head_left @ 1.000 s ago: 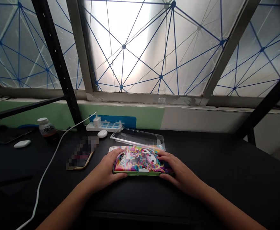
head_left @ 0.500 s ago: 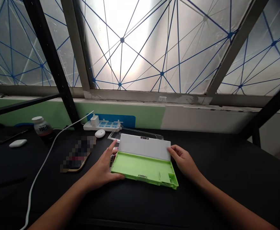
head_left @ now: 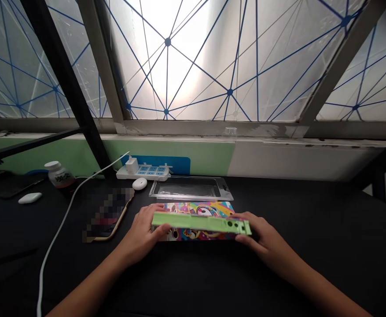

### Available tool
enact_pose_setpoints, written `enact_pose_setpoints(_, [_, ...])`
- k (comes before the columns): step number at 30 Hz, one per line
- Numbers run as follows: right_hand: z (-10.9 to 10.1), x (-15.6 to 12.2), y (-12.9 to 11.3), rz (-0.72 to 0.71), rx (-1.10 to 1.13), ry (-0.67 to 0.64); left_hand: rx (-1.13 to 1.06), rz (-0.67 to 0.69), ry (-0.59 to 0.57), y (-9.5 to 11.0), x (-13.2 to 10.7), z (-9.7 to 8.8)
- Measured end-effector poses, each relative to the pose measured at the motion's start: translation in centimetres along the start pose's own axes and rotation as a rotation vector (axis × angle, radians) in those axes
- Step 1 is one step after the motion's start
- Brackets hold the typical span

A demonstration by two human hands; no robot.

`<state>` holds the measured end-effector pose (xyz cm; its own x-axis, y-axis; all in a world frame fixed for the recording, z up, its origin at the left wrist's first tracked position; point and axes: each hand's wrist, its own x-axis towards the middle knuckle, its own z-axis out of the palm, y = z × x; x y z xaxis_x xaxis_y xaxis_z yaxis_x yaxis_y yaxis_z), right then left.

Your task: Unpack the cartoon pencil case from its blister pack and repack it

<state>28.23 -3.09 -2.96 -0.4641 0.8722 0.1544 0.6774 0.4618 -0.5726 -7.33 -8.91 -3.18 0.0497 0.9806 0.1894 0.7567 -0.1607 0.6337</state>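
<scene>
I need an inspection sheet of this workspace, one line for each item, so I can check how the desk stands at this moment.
Surface: black desk top.
Handled things: lime-green plastic case, seen edge-on, round holes at its right end; colourful printed card beneath it; clear plastic tray behind.
Clutter: pixelated object; white-capped bottle; two white oval items.
Hands: left hand and right hand hold the case at opposite ends.
Cables: white cable runs from white charger on power strip.
Surroundings: frosted window with blue lines; black metal upright.
</scene>
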Motion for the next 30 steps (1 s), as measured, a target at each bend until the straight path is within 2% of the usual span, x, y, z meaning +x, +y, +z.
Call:
enact_pose_setpoints(3, [0.1,0.9,0.2,0.123,-0.026,0.029,0.084,0.039,-0.048,0.1,0.2,0.2])
enact_pose_setpoints(6, [0.1,2.0,1.0,0.146,-0.127,0.073,0.111,0.013,-0.045,0.2,0.3,0.5])
enact_pose_setpoints(8, [0.0,2.5,1.3,0.095,-0.228,0.137,0.093,-0.033,-0.014,0.1,0.2,0.7])
enact_pose_setpoints(11, [-0.2,3.0,0.4,-0.072,-0.404,0.198,0.042,-0.049,0.007,-0.1,-0.1,0.9])
enact_pose_setpoints(14, [0.2,3.8,-2.3,-0.265,-0.475,0.105,-0.014,-0.018,-0.034,-0.2,-0.4,0.8])
enact_pose_setpoints(16, [1.1,4.8,-4.5,-0.329,-0.455,0.033,-0.044,-0.03,-0.054,-0.2,-0.5,0.8])
enact_pose_setpoints(19, [2.9,6.7,-6.9,-0.342,-0.459,-0.005,-0.084,-0.048,-0.045,-0.3,-0.6,0.7])
enact_pose_setpoints(21, [4.0,7.7,-7.5,-0.334,-0.46,0.004,-0.106,-0.051,-0.042,-0.5,-0.6,0.6])
enact_pose_setpoints(25, [5.0,8.6,-7.2,-0.348,-0.398,0.016,-0.115,-0.023,-0.054,-0.6,-0.6,0.5])
enact_pose_setpoints(30, [5.2,8.4,-7.0,-0.385,-0.383,0.063,-0.095,0.025,-0.064,-0.2,-0.7,0.4])
